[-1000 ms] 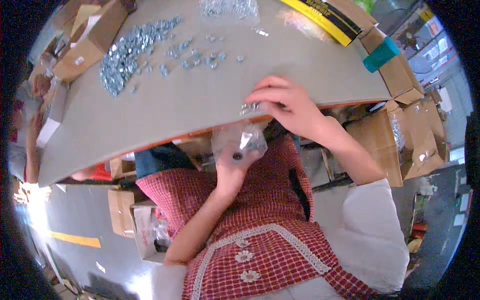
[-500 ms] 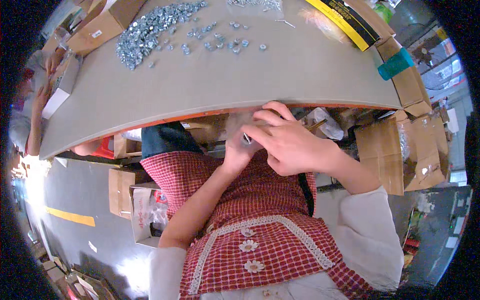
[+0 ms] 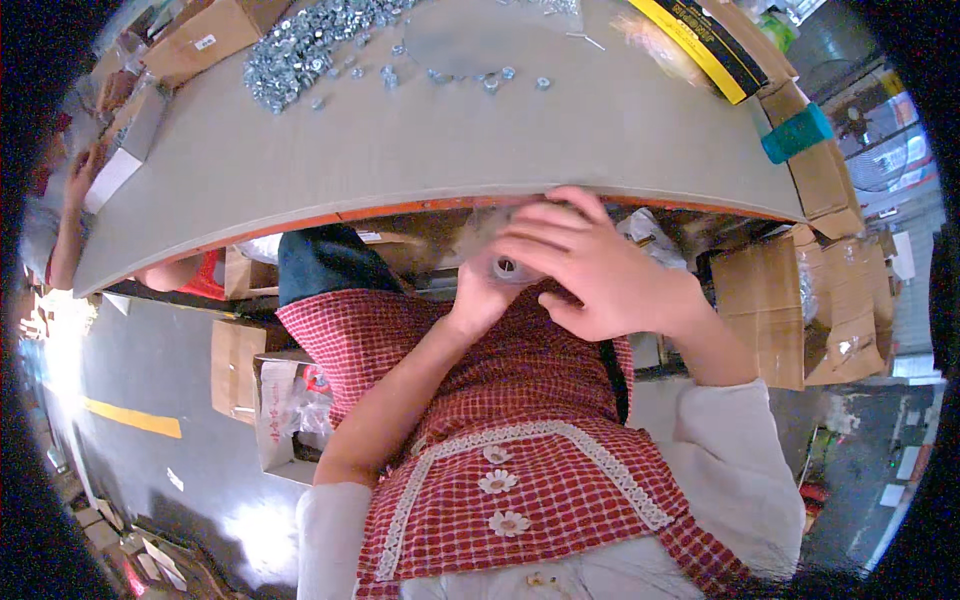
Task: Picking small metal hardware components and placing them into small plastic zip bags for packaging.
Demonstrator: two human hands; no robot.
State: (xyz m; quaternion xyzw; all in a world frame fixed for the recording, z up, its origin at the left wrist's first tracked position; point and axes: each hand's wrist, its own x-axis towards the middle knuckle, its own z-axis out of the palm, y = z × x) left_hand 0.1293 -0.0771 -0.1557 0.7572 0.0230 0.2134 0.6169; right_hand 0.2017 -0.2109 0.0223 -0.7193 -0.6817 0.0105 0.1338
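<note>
Because the thin plastic bag is held just off the near edge of the table, above the person's lap, a small part slipping from it could drop past that edge toward the clutter below. Slick film is the likeliest cause, along with the right hand covering much of the bag and blocking the view. The left hand is cupped around it from below, with most of its fingers hidden; the right arches over it from the other side, fingers bent together, thumb apart, and whether its fingertips pinch anything I cannot tell. Between them shows a small round piece with a dark centre, too blurred to name. Hard pressing on that rigid piece might also stretch or tear the film. As for materials, the table is matt and smooth, with a thin orange band along its near edge. Toward its far left lies a heap of shiny, chunky metal nuts, with loose nuts strayed toward its middle. At its right end sits a teal, rounded plastic thing beside brown cardboard. Nearest the person, facing the table, is a red checked cloth apron trimmed with white lace.
</note>
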